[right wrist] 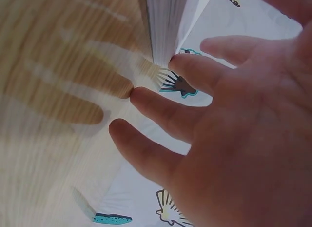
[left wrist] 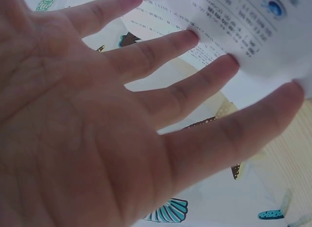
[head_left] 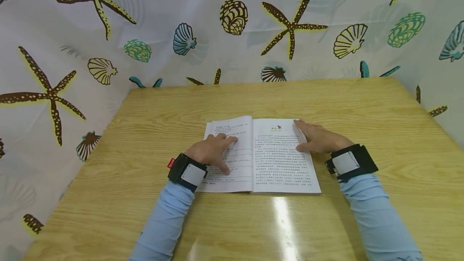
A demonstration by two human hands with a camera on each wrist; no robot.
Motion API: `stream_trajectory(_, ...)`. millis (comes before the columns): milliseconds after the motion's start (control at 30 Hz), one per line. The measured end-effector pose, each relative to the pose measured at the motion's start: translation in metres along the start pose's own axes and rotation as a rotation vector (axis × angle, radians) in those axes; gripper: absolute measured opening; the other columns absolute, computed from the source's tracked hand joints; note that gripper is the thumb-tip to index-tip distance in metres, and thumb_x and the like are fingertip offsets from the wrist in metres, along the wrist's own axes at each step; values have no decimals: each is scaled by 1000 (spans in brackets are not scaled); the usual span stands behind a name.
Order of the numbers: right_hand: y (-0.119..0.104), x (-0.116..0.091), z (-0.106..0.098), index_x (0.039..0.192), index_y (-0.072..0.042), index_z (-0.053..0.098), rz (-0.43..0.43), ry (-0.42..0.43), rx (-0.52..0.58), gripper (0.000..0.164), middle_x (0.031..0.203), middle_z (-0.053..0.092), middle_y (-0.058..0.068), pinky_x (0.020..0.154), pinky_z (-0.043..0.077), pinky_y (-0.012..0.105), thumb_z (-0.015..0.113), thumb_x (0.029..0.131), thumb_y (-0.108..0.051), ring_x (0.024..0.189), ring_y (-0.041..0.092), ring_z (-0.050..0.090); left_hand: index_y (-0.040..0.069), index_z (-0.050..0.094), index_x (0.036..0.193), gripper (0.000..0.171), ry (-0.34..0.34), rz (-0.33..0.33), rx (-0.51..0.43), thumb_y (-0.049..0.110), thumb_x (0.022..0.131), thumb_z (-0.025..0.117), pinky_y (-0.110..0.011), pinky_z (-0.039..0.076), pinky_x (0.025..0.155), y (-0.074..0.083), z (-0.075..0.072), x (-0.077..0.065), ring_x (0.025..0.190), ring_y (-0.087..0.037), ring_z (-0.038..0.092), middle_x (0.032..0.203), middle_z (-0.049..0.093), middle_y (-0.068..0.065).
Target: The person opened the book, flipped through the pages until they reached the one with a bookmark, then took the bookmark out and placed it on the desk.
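An open book (head_left: 280, 160) lies flat on the table, with printed text on both pages. My left hand (head_left: 211, 150) rests on the left page with its fingers spread. In the left wrist view the fingertips (left wrist: 226, 66) touch the printed page. At the book's right edge is my right hand (head_left: 320, 138), its thumb over the right page and a finger by the upper corner. The right wrist view shows the book's page block (right wrist: 165, 27) standing beside the extended fingers (right wrist: 151, 107), with at least one fingertip touching the wooden tabletop.
The wooden table (head_left: 163, 116) extends around the book on all sides. Behind it hangs a white cloth (head_left: 217, 63) printed with starfish and shells. Each wrist carries a black strap (head_left: 353, 162) over a light blue sleeve (head_left: 377, 212).
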State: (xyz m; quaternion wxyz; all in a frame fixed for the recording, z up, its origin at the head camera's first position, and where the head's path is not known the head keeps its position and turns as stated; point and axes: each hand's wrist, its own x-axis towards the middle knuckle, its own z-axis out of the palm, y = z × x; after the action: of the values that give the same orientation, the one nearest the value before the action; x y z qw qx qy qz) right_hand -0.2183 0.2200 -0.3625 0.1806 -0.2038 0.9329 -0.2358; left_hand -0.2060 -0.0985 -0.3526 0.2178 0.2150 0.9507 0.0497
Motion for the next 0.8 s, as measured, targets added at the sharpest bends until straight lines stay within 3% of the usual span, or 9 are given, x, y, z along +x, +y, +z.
stream_trajectory(433,-10,-1,0,155,12,17,79,40,-76,87,156,28,36,113,23,68,72,95,-16,139,60,26,18,36,159,101,-1,-3,0,32,76,92,-60,42,106,2,-1,-1,139,-41,39,159,36,-14)
stream_trajectory(600,-11,-1,1,154,13,24,10,95,-38,84,148,44,32,111,29,66,75,90,-6,138,57,33,19,35,159,101,-7,-9,-3,32,76,92,-60,41,107,3,-1,-1,139,-41,39,159,36,-13)
stream_trajectory(800,-17,-3,-1,149,11,38,-73,108,23,66,136,56,32,101,46,58,65,89,10,129,49,50,19,35,159,101,-7,-2,10,33,77,91,-59,42,106,2,0,0,139,-41,39,160,36,-13)
